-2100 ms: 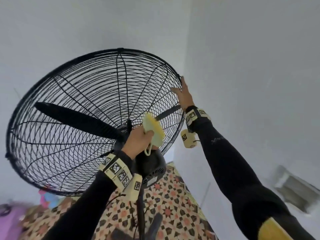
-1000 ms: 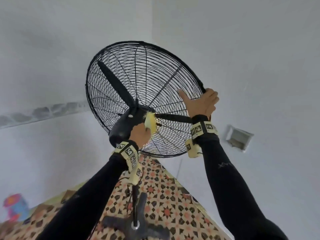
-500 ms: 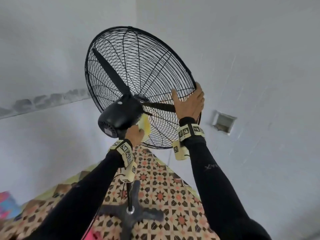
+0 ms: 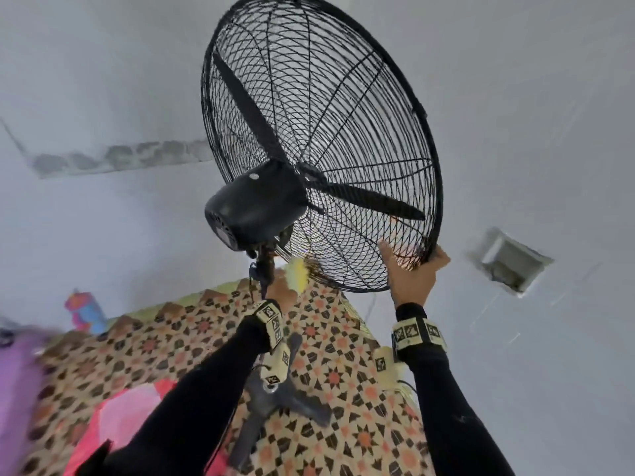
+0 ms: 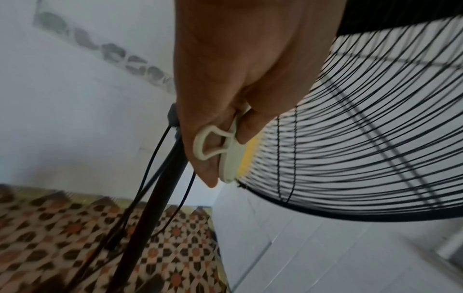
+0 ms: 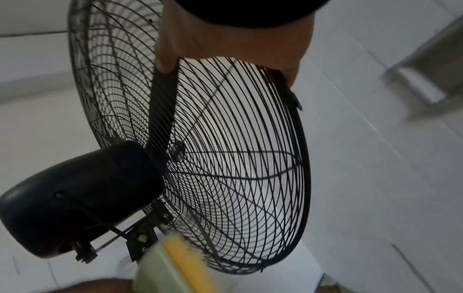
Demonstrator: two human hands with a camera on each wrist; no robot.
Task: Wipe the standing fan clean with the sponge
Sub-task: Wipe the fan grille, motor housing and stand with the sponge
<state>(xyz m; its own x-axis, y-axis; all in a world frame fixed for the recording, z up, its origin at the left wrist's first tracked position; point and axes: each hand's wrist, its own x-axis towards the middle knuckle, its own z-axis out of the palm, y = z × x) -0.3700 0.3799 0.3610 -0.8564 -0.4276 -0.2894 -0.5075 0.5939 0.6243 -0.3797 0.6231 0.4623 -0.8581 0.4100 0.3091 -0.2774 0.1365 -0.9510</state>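
Overhead, the black standing fan [image 4: 319, 146] was tilted up, its round wire cage [image 6: 240, 158] seen from behind with the dark blades inside and the motor housing [image 4: 252, 209] just below the hub. Its pole [image 5: 160, 190] ran down, with thin black cables beside it, to a cross-shaped base [image 4: 275, 403] on a patterned floor mat [image 4: 343, 372].

At the bottom of the cage, next to the pole, sat the sponge [image 4: 298, 272], yellow with a pale plastic back and a loop handle [image 5: 209, 144]. Its yellow face was against the lower wires of the rear grille. The left hand [image 5: 240, 79] held it, thumb and fingers curled tight around the pale handle.

Over on the cage's lower right edge, the right hand [image 4: 412, 273] gripped the rim, thumb on the rear wires and fingers wrapped round to the far side. Both arms wore black sleeves and marker-printed wrist bands [image 4: 417, 334].

Behind it all stood pale grey walls, with a small recessed box [image 4: 512, 262] set into the right-hand one.
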